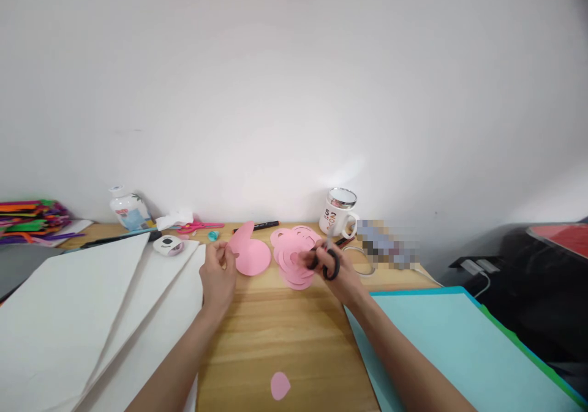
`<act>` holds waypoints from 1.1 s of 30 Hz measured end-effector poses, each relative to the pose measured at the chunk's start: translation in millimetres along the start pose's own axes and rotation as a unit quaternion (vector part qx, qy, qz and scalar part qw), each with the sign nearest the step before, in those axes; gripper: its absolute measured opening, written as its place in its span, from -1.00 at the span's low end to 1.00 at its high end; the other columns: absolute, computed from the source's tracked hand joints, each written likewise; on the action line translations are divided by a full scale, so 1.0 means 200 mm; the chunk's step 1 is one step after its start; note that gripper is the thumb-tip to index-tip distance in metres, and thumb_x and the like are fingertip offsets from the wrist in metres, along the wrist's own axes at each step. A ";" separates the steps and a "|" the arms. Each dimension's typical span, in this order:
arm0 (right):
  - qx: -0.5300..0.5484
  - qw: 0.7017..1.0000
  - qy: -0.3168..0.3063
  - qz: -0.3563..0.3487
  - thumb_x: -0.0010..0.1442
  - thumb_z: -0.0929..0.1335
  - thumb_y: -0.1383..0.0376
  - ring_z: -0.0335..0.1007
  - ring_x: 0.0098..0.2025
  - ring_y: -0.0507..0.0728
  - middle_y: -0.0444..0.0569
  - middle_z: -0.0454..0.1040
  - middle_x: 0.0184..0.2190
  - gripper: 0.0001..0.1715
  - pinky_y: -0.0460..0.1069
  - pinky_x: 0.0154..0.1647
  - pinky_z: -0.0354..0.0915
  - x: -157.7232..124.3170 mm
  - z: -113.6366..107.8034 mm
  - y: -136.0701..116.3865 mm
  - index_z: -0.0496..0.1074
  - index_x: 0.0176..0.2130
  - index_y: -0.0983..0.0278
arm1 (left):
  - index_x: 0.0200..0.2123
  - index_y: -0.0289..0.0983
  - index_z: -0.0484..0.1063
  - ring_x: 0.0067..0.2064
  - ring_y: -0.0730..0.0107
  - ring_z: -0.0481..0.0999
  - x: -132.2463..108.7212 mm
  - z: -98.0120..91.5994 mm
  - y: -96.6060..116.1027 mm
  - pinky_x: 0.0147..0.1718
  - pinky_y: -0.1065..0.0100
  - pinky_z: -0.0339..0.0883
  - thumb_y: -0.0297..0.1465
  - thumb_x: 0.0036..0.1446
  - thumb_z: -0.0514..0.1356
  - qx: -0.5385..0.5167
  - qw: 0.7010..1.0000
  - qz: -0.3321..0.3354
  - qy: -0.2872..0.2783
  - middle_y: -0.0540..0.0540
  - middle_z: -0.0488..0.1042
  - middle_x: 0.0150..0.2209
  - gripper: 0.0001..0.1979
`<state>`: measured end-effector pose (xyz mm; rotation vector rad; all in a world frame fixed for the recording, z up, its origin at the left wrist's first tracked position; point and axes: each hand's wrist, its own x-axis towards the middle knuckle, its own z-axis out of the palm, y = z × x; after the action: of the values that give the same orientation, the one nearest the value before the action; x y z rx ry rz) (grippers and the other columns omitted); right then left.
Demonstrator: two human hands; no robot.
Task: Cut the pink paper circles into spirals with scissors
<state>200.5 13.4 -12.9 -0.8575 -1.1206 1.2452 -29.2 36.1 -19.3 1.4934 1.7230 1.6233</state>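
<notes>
My left hand [217, 275] pinches the edge of a pink paper disc [250, 254], which it holds just above the wooden table [285, 332]. My right hand [337, 269] is closed round black-handled scissors [328, 259], blades pointing up and away. The scissors hover over a pile of several pink paper circles [294, 256] lying between the hands. A small pink paper scrap [280, 385] lies near the table's front edge.
Large white sheets [68, 320] cover the left side, teal and green sheets [454, 351] the right. Along the back: a white mug [339, 213], a black marker [260, 225], pink scissors [197, 226], a white bottle [128, 209], a tape ring [362, 259], and stacked coloured strips [32, 219].
</notes>
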 end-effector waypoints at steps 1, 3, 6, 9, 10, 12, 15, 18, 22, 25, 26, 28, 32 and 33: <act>0.020 0.994 -0.104 0.041 0.02 0.37 0.09 0.50 -0.37 0.18 0.02 0.55 -0.42 -0.67 0.02 -0.40 0.33 -0.03 0.03 0.00 0.25 -0.33 0.24 | -0.29 -0.22 0.21 -0.32 0.24 0.55 0.00 0.00 0.00 -0.34 0.33 0.35 -0.33 0.08 0.05 -0.023 1.000 -0.010 -0.002 -0.04 0.50 -0.45 -0.87; 0.034 0.941 -0.316 0.116 -0.07 0.43 0.11 0.50 -0.35 0.18 0.03 0.55 -0.42 -0.61 0.02 -0.36 0.35 -0.09 0.09 0.02 0.27 -0.33 0.26 | -0.27 -0.24 0.21 -0.37 0.24 0.56 0.01 0.00 -0.01 -0.35 0.32 0.36 -0.34 0.05 0.07 -0.072 0.997 -0.031 -0.008 -0.04 0.51 -0.46 -0.85; 0.057 0.770 -0.603 0.204 -0.24 0.46 -0.02 0.48 -0.48 0.14 -0.03 0.50 -0.55 -0.48 -0.08 -0.53 0.33 -0.18 0.17 0.08 0.33 -0.43 0.31 | -0.24 -0.27 0.25 -0.43 0.28 0.56 0.02 0.00 0.00 -0.37 0.33 0.38 -0.37 0.00 0.10 -0.128 0.990 -0.060 -0.023 -0.06 0.52 -0.43 -0.79; 0.059 0.715 -0.658 0.231 -0.39 0.52 0.01 0.43 -0.56 0.09 -0.08 0.45 -0.61 -0.40 -0.13 -0.59 0.27 -0.21 0.21 0.11 0.36 -0.42 0.33 | -0.25 -0.31 0.32 -0.42 0.28 0.55 0.02 0.00 0.02 -0.36 0.32 0.38 -0.37 -0.03 0.10 -0.140 0.987 -0.070 -0.035 -0.09 0.53 -0.39 -0.77; 0.090 0.782 -0.575 0.220 -0.35 0.50 -0.02 0.44 -0.54 0.10 -0.06 0.47 -0.59 -0.42 -0.10 -0.54 0.30 -0.21 0.20 0.10 0.34 -0.43 0.31 | -0.26 -0.32 0.33 -0.41 0.28 0.55 0.02 0.00 0.03 -0.36 0.32 0.39 -0.38 -0.04 0.10 -0.140 0.987 -0.070 -0.037 -0.10 0.53 -0.38 -0.76; 0.132 0.888 -0.402 0.177 -0.21 0.47 0.00 0.47 -0.47 0.14 -0.01 0.52 -0.51 -0.48 -0.02 -0.42 0.33 -0.18 0.18 0.07 0.30 -0.38 0.28 | -0.26 -0.32 0.35 -0.39 0.27 0.55 0.02 0.00 0.03 -0.35 0.32 0.39 -0.39 -0.06 0.11 -0.137 0.987 -0.067 -0.040 -0.10 0.53 -0.38 -0.76; 0.164 0.978 -0.111 0.062 -0.11 0.46 0.13 0.47 -0.33 0.14 -0.04 0.54 -0.41 -0.59 0.05 -0.23 0.32 -0.10 0.13 0.03 0.29 -0.31 0.23 | -0.25 -0.32 0.36 -0.39 0.28 0.55 0.02 0.00 0.01 -0.35 0.33 0.39 -0.38 -0.04 0.11 -0.126 0.989 -0.057 -0.049 -0.11 0.53 -0.37 -0.76; 0.178 0.979 0.066 0.081 -0.14 0.48 0.20 0.49 -0.29 0.20 -0.06 0.54 -0.39 -0.58 0.14 -0.22 0.34 -0.02 0.08 0.04 0.27 -0.30 0.20 | -0.25 -0.31 0.36 -0.39 0.29 0.55 0.01 0.01 0.00 -0.36 0.35 0.39 -0.36 -0.02 0.11 -0.120 0.991 -0.040 -0.052 -0.12 0.53 -0.34 -0.77; 0.186 0.973 0.125 0.052 -0.14 0.48 0.23 0.49 -0.25 0.22 -0.05 0.54 -0.37 -0.61 0.16 -0.23 0.38 0.03 0.02 0.04 0.27 -0.34 0.21 | -0.27 -0.30 0.36 -0.37 0.29 0.55 0.01 0.01 -0.01 -0.35 0.36 0.39 -0.37 -0.02 0.10 -0.114 0.992 -0.036 -0.048 -0.10 0.52 -0.37 -0.79; 0.130 0.977 0.169 -0.014 -0.09 0.47 0.21 0.49 -0.26 0.19 -0.05 0.54 -0.35 -0.64 0.11 -0.25 0.40 0.03 0.00 0.04 0.27 -0.33 0.21 | -0.27 -0.30 0.37 -0.37 0.29 0.55 0.01 0.01 0.00 -0.33 0.35 0.38 -0.39 -0.02 0.10 -0.105 0.993 -0.041 -0.046 -0.10 0.52 -0.37 -0.79; 0.109 0.977 0.179 -0.022 -0.09 0.47 0.21 0.50 -0.28 0.18 -0.05 0.54 -0.37 -0.63 0.10 -0.27 0.41 0.03 0.00 0.05 0.27 -0.33 0.21 | -0.26 -0.30 0.37 -0.37 0.29 0.55 0.01 0.01 0.00 -0.33 0.34 0.39 -0.39 -0.02 0.10 -0.109 0.992 -0.045 -0.048 -0.10 0.52 -0.36 -0.79; 0.082 0.979 0.185 -0.009 -0.12 0.48 0.20 0.50 -0.33 0.18 -0.05 0.53 -0.42 -0.61 0.10 -0.32 0.42 0.03 -0.01 0.07 0.27 -0.33 0.23 | -0.27 -0.31 0.36 -0.37 0.28 0.55 0.01 0.01 0.01 -0.33 0.32 0.39 -0.38 -0.03 0.12 -0.135 0.988 -0.059 -0.049 -0.12 0.53 -0.35 -0.78; 0.071 0.979 0.191 0.017 -0.12 0.47 0.17 0.49 -0.28 0.21 -0.01 0.52 -0.40 -0.59 0.09 -0.35 0.42 0.04 0.00 0.10 0.28 -0.32 0.25 | -0.31 -0.33 0.37 -0.39 0.29 0.55 0.02 0.01 0.03 -0.31 0.30 0.41 -0.39 -0.11 0.19 -0.209 0.971 -0.110 -0.038 -0.12 0.54 -0.36 -0.77; 0.070 0.980 0.186 0.008 -0.10 0.46 0.16 0.48 -0.26 0.21 0.00 0.52 -0.37 -0.60 0.08 -0.33 0.41 0.04 0.00 0.09 0.28 -0.30 0.24 | -0.32 -0.34 0.37 -0.40 0.30 0.55 0.03 0.01 0.03 -0.31 0.30 0.41 -0.40 -0.13 0.21 -0.231 0.965 -0.122 -0.034 -0.10 0.53 -0.36 -0.77</act>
<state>194.9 23.9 -29.4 -0.9458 -0.7197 1.1061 -27.5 40.1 -12.1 1.0577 1.3090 1.6684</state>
